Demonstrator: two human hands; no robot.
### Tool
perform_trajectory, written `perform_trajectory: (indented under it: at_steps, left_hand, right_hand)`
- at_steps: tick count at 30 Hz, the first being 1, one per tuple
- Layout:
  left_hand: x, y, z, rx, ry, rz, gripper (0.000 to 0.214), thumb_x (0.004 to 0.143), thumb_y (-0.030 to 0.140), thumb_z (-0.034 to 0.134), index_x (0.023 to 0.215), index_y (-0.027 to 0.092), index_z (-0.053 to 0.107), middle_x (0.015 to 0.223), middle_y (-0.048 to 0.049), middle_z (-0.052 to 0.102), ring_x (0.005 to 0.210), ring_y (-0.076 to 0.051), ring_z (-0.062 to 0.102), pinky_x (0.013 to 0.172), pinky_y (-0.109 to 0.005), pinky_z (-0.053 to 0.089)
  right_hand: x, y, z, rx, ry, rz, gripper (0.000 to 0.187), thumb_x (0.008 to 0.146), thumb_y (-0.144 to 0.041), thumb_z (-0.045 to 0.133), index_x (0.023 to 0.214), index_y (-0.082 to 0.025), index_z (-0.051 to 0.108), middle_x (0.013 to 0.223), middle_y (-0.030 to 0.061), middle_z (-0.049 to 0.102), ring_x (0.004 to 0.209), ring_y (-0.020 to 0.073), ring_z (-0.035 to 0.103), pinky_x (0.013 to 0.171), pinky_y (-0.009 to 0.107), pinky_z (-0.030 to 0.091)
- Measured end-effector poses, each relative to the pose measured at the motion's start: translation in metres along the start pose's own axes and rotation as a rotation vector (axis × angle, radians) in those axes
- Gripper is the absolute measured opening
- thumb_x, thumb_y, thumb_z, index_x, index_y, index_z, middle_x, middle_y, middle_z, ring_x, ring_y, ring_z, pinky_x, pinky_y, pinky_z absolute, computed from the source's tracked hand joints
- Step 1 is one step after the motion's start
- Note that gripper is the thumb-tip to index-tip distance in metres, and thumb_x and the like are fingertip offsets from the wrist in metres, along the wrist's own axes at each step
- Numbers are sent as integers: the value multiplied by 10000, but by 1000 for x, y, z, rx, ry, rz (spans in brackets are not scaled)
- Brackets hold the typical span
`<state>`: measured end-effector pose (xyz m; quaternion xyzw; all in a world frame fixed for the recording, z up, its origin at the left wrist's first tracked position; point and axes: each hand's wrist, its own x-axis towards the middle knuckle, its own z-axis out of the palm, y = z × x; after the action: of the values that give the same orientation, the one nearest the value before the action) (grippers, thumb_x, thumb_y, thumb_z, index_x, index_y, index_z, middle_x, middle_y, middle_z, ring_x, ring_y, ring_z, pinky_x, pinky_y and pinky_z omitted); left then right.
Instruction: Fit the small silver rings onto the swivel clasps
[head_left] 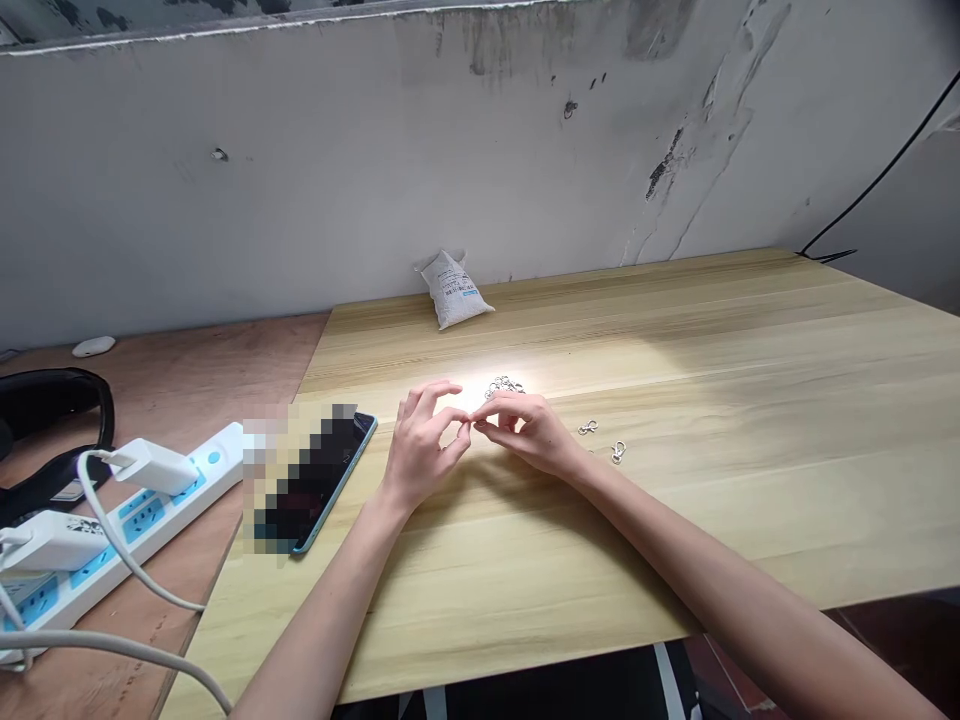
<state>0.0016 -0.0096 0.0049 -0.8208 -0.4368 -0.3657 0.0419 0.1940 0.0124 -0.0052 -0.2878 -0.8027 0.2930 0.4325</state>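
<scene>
My left hand (429, 432) and my right hand (525, 428) meet over the table, thumbs and forefingers pinched tip to tip. Whatever sits between the fingertips is too small to make out. Just beyond them lies a small pile of metal rings (504, 386), partly covered by my right hand. To the right of that hand are two small metal clasps with rings, one clasp (587, 427) closer and another clasp (618, 452) a little farther right.
A phone (330, 490), partly blurred out, lies left of my left hand. Farther left is a white power strip (217, 458) with chargers and cables. A plastic packet (454, 290) rests near the wall at the back of the wooden table (750, 400). Black headphones (105, 410) lie at far left.
</scene>
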Motion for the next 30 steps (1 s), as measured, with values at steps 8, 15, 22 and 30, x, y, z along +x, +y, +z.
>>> perform_trajectory:
  at_steps: [8, 15, 22, 30]
  left_hand:
    - [-2, -2, 0, 29, -10, -51, 85, 855, 184, 597, 835, 215, 673, 1178, -60, 621, 1164, -256, 526, 952, -417, 429]
    - [-2, -6, 0, 21, 18, -80, 73, 836, 161, 620, 831, 213, 671, 1172, -52, 621, 1138, -247, 533, 968, -418, 426]
    - [0, -4, -1, 6, 59, -44, 65, 839, 171, 625, 841, 212, 675, 1162, -58, 626, 1126, -246, 541, 959, -415, 432]
    - [1, 0, -2, 27, 78, 64, 74, 838, 165, 616, 837, 217, 668, 1146, -68, 641, 1129, -247, 561, 930, -400, 434]
  right_hand:
    - [-1, -1, 0, -159, -58, -132, 160, 887, -175, 556, 976, -200, 686, 876, 30, 689, 591, 89, 507, 573, 244, 437]
    - [-3, -1, 2, -321, -146, -159, 137, 886, -233, 580, 814, -188, 687, 889, 29, 718, 691, 114, 586, 637, 255, 425]
    - [-1, -7, -1, -368, 6, 1, 437, 957, -351, 498, 563, -167, 543, 652, 11, 568, 529, 83, 407, 529, 253, 301]
    - [0, -2, -1, -58, -151, 104, 241, 960, -351, 509, 856, -178, 641, 865, 31, 590, 645, 96, 482, 591, 228, 384]
